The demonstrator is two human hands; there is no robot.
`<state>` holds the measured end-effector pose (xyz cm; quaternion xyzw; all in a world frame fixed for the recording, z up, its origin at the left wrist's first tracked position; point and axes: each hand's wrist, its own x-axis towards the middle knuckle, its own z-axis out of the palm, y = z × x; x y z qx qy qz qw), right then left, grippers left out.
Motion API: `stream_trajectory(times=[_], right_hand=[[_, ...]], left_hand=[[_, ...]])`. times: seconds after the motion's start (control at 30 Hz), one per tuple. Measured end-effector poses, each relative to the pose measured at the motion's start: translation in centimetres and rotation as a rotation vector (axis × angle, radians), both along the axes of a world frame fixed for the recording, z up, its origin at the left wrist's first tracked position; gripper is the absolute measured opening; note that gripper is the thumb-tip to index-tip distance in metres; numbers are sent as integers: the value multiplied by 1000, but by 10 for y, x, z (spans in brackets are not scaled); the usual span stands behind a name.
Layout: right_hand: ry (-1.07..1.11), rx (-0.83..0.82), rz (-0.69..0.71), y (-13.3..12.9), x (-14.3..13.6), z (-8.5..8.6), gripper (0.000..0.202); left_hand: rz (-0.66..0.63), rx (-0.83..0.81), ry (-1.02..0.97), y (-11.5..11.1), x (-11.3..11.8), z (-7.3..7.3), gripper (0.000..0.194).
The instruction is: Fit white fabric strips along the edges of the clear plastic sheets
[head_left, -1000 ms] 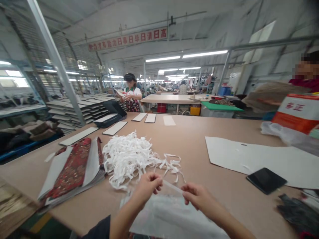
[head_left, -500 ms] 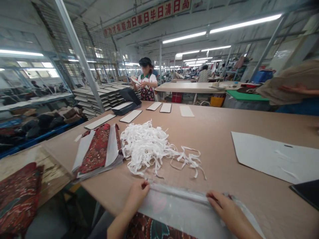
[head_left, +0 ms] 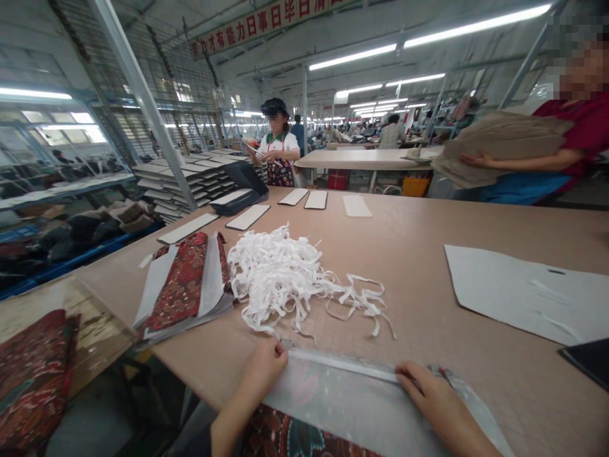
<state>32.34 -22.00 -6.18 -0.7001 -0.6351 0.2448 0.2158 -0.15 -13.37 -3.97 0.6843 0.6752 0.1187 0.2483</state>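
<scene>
At the front of the table lies a piece of fabric with a pale grey backing point(head_left: 347, 397), its red-brown patterned side point(head_left: 285, 435) showing nearest me. A narrow white strip point(head_left: 342, 366) runs along its far edge. My left hand point(head_left: 266, 365) is closed in a pinch at the strip's left end. The strip's right end is pinched between the thumb and fingers of my right hand point(head_left: 423, 384), which rests over the fabric. Just beyond my hands sits a tangled heap of white strips point(head_left: 278, 270). Left of the heap is a stack of patterned fabric pieces point(head_left: 183, 282).
A large pale panel point(head_left: 523, 292) and a dark flat piece point(head_left: 590, 365) lie at the right. White boards point(head_left: 247, 217) line the far edge. One co-worker point(head_left: 278, 149) stands behind the table; another person point(head_left: 580, 133) carries beige cloth. Patterned fabric point(head_left: 38, 374) sits left.
The person at the right has come further into view, carrying the beige cloth. The white strip shows more plainly along the fabric edge. My hands have barely moved.
</scene>
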Motion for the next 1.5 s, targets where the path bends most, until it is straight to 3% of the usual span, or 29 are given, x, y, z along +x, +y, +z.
stream_trajectory(times=[0.17, 0.37, 0.67, 0.8, 0.93, 1.03, 1.13, 1.23, 1.43, 1.5], right_hand=[[14, 35, -20, -1, -4, 10, 25], [31, 73, -34, -2, -5, 24, 25], [32, 22, -3, -4, -2, 9, 25], [1, 31, -23, -3, -4, 9, 26], [-63, 48, -17, -3, -8, 11, 25], [-124, 62, -8, -3, -10, 10, 25], [-160, 65, -4, -3, -11, 11, 24], [-168, 62, 6, -2, -12, 14, 23], [-197, 51, 8, -1, -15, 19, 21], [-205, 49, 8, -1, -16, 20, 21]], left_hand=[[-24, -9, 42, -2, 5, 9, 7], [-65, -39, 19, 7, 2, 9, 10], [-95, -52, 16, 15, -1, 8, 10], [-89, -51, 65, 15, 0, 5, 10], [-82, -41, 136, 6, 7, 12, 8], [-174, 150, 297, -9, 15, 21, 12], [-382, 351, 544, -23, 22, 27, 24], [-515, 397, 683, -32, 28, 25, 32], [-600, 418, 883, -46, 38, 17, 66], [-622, 386, 898, -48, 40, 17, 69]])
